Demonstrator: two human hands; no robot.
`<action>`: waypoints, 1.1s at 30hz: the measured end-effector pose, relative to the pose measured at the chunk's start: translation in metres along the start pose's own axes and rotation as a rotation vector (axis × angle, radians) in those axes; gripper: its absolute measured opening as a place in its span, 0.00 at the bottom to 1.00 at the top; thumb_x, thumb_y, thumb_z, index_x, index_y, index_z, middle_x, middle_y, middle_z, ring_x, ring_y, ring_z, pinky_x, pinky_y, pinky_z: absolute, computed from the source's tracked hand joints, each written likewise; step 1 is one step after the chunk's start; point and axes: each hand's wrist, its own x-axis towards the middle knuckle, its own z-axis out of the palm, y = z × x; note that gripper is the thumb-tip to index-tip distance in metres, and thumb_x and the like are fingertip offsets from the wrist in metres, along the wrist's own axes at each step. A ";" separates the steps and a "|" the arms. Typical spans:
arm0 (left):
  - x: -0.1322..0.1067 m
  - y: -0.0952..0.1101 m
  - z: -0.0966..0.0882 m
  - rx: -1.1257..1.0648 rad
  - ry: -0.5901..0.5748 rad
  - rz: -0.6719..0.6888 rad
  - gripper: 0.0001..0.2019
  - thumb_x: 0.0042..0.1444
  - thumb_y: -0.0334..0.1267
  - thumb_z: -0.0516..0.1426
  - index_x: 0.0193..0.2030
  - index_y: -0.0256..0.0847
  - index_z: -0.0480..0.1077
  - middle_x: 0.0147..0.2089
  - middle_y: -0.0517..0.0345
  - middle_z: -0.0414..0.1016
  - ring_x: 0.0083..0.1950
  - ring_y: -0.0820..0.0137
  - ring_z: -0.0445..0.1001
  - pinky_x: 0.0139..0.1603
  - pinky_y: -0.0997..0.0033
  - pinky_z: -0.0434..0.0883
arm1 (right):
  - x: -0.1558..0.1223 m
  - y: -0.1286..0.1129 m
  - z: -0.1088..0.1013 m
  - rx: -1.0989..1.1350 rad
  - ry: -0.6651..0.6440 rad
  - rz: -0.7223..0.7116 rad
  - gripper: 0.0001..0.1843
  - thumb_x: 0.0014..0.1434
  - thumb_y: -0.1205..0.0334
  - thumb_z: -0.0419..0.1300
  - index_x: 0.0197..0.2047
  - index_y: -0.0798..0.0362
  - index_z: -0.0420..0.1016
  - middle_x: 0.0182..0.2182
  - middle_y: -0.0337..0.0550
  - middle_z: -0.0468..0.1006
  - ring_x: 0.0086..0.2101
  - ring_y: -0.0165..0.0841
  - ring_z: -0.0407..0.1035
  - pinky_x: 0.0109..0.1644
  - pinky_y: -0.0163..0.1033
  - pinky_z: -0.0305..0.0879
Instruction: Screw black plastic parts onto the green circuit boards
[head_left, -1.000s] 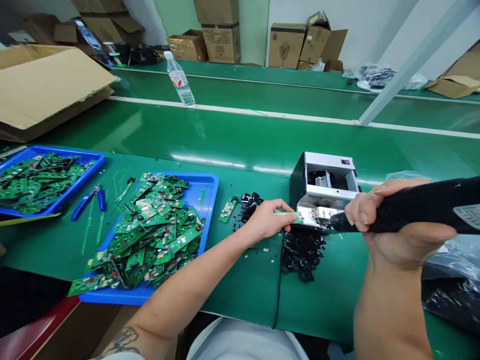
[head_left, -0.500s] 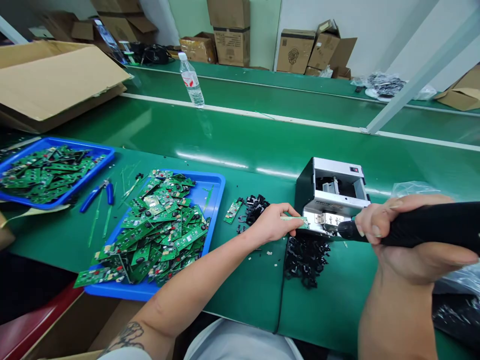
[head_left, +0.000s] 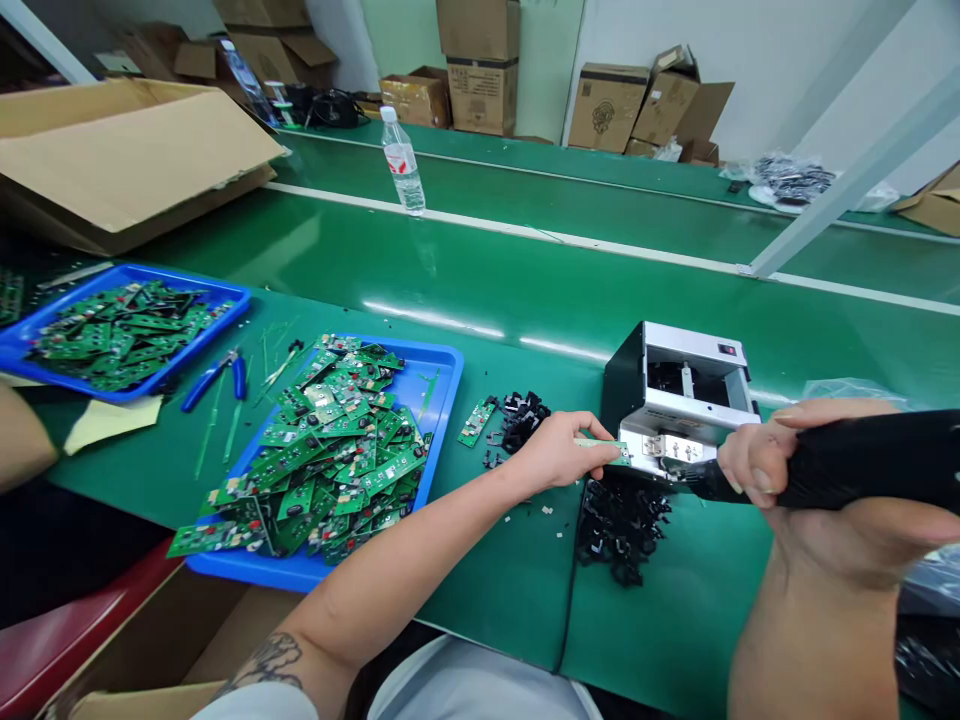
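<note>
Between the fingertips of my left hand [head_left: 562, 452] is a green circuit board [head_left: 619, 455], held at the front left corner of a silver and black screw feeder [head_left: 694, 400]. My right hand [head_left: 761, 470] is wrapped round a black electric screwdriver [head_left: 877, 460], which points left. Its tip is at the small metal plate on the feeder's front; whether it touches a screw I cannot tell. Below the feeder lies a pile of small black plastic parts [head_left: 622, 525]. Another black heap [head_left: 521, 420] and a single board [head_left: 477, 422] lie left of it.
A blue tray [head_left: 448, 400] heaped with circuit boards stands left of my forearm. Farther left are blue-handled pliers [head_left: 202, 385], a second full tray [head_left: 241, 308] and another person's arm [head_left: 22, 440]. A water bottle [head_left: 403, 165] stands behind. A black cable [head_left: 568, 600] crosses the table.
The whole view has shifted, so things appear a little farther right. Both hands keep nearly the same places at the feeder. More of the other person's arm shows at left.
</note>
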 end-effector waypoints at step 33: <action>-0.001 0.000 0.000 -0.016 -0.003 0.018 0.16 0.50 0.49 0.62 0.38 0.37 0.72 0.22 0.61 0.72 0.21 0.78 0.61 0.23 0.77 0.55 | 0.037 0.000 0.031 0.107 -0.020 -0.026 0.28 0.45 0.33 0.66 0.38 0.47 0.77 0.14 0.33 0.68 0.11 0.28 0.55 0.14 0.37 0.50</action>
